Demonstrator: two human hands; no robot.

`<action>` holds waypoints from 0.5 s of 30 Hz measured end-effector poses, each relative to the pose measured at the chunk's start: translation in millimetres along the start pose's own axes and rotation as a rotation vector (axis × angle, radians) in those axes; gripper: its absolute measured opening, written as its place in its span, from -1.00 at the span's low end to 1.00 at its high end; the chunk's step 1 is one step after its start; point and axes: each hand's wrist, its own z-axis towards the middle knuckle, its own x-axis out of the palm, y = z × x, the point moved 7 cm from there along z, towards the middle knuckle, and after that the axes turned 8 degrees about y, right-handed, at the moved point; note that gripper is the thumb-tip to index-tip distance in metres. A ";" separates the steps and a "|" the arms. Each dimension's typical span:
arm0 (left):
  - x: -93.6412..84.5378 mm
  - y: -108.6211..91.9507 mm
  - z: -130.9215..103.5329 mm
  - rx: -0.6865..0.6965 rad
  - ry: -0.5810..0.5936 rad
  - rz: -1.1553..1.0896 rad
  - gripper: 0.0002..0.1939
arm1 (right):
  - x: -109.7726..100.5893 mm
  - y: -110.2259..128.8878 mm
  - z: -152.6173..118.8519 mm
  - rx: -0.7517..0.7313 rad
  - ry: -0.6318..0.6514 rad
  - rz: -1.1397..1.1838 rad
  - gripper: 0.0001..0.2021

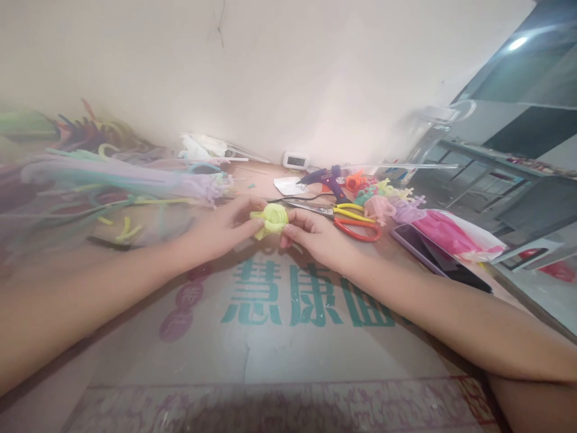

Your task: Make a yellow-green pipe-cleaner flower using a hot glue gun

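Note:
Both hands meet at the middle of the view around a small yellow pipe-cleaner piece, coiled into rounded loops. My left hand pinches its left side between thumb and fingers. On its right side, the thumb and fingers of my right hand are closed on it too. Just behind the right hand lie scissors with one yellow and one red handle, blades toward the left. A dark blue glue gun rests beyond them, its nozzle over a white sheet.
Bundles of pastel pipe cleaners lie at left, with short yellow pieces nearer. Several finished-looking fuzzy shapes sit at right beside a phone and a pink-and-white package. A small digital clock stands by the wall. Printed cardboard covers the tabletop.

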 end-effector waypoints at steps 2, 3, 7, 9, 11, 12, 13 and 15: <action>-0.1 3.7 0.3 -0.020 -0.016 -0.013 -0.58 | -0.2 0.0 0.2 0.001 -0.006 0.005 -0.94; 0.2 4.9 0.5 -0.027 -0.018 -0.019 -0.57 | -0.3 -0.1 0.4 -0.001 -0.008 0.010 -0.95; 1.2 5.9 1.1 -0.033 -0.015 -0.015 -0.56 | -0.5 -0.4 1.1 -0.004 -0.017 0.019 -0.96; 1.2 5.5 1.2 -0.029 -0.013 -0.012 -0.56 | -0.7 -0.3 1.3 -0.007 -0.019 0.019 -0.95; 1.1 5.3 1.4 -0.023 -0.013 -0.015 -0.56 | -0.7 -0.5 1.3 -0.010 -0.015 0.020 -0.95; 1.2 5.4 1.5 -0.021 -0.015 -0.019 -0.56 | -0.7 -0.7 1.3 -0.010 -0.013 0.024 -0.95; 1.3 5.6 1.8 -0.019 -0.016 -0.022 -0.56 | -0.7 -1.1 1.3 -0.010 -0.010 0.028 -0.95; 2.1 6.0 2.2 -0.015 -0.012 -0.025 -0.56 | -0.7 -1.9 1.4 -0.007 -0.004 0.038 -0.95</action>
